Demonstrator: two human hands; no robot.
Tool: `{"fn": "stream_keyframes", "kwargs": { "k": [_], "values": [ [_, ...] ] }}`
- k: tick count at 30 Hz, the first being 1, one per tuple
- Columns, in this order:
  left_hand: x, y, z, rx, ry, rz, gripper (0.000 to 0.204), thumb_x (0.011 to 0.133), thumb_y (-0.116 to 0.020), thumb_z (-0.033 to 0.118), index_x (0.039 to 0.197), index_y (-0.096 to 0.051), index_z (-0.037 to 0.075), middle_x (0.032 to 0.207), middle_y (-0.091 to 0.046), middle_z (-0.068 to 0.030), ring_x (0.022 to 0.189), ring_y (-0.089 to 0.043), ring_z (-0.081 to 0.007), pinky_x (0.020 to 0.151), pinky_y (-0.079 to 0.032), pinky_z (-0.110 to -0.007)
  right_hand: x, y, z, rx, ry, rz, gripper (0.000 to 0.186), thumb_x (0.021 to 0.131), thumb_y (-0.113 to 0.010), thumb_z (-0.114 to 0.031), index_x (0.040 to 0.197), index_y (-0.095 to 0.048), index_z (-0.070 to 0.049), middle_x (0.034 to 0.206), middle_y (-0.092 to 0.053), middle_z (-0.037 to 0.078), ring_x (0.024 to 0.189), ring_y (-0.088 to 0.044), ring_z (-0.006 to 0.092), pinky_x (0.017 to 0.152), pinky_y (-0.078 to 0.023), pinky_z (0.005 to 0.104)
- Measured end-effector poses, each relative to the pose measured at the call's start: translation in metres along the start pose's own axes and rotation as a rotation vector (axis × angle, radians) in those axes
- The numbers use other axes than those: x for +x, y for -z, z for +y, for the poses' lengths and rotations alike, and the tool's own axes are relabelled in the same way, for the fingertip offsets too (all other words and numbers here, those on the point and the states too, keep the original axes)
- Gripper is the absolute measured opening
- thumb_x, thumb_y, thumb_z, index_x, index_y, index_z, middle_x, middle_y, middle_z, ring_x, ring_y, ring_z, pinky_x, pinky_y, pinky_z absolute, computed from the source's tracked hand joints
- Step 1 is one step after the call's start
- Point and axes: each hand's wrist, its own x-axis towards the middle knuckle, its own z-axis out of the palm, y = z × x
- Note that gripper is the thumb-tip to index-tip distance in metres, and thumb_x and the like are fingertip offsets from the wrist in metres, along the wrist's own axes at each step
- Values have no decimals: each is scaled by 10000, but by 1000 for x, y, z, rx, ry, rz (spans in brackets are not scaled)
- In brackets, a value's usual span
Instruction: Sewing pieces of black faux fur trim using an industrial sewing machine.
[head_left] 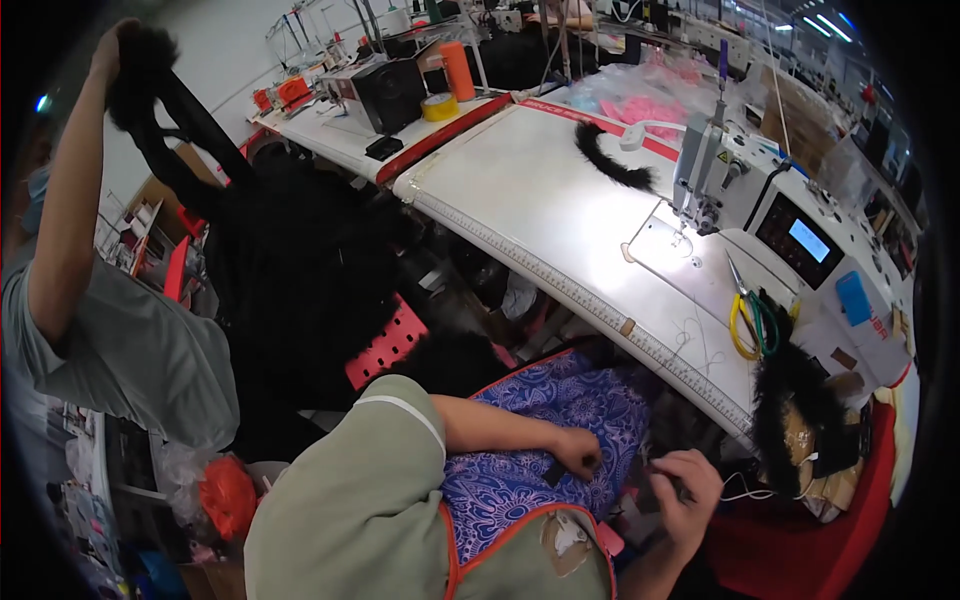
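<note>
My left hand is closed near my lap, over the blue patterned apron with orange edging; what it holds, if anything, is too dark to make out. To its right my right hand hangs with curled fingers, its contents hidden. Above them stands a white sewing table with a sewing machine, yellow and green handled scissors and a strip of black fur. More black furry pieces hang over the table's right edge.
At left, a co-worker's raised hand holds up a large black furry bundle. A pink perforated crate, an orange plastic bag and red cloth lie low. A neighbouring table carries yellow tape.
</note>
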Motion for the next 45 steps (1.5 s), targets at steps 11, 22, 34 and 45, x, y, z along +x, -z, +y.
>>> {"fn": "stream_keyframes", "kwargs": {
  "k": [11,22,34,45],
  "values": [
    [-9,-1,-11,-84,51,20,209,732,-690,295,691,-645,95,676,-633,-82,635,-611,-239,580,-458,-363,29,56,-127,391,763,17,430,710,-663,-267,1070,-485,-112,788,-619,76,561,-519,201,513,-393,362],
    [-20,2,-16,-192,36,46,185,745,-689,256,709,-632,83,649,-618,-55,602,-592,-189,568,-450,-332,62,1,-136,635,852,-30,161,662,-621,-65,819,-590,-57,644,-605,97,463,-484,130,453,-365,220],
    [-24,-4,-14,-146,46,68,196,750,-699,268,705,-628,91,630,-615,-45,575,-586,-177,537,-439,-324,35,-8,-150,626,922,105,160,655,-620,-28,805,-574,-63,623,-601,88,456,-496,114,404,-343,216],
    [-27,-11,-16,-95,66,99,210,735,-693,300,707,-651,97,656,-637,-52,608,-610,-198,562,-461,-345,31,-17,-154,713,1122,113,195,658,-569,22,823,-582,-81,594,-556,20,434,-491,104,397,-348,214]
  ]
}}
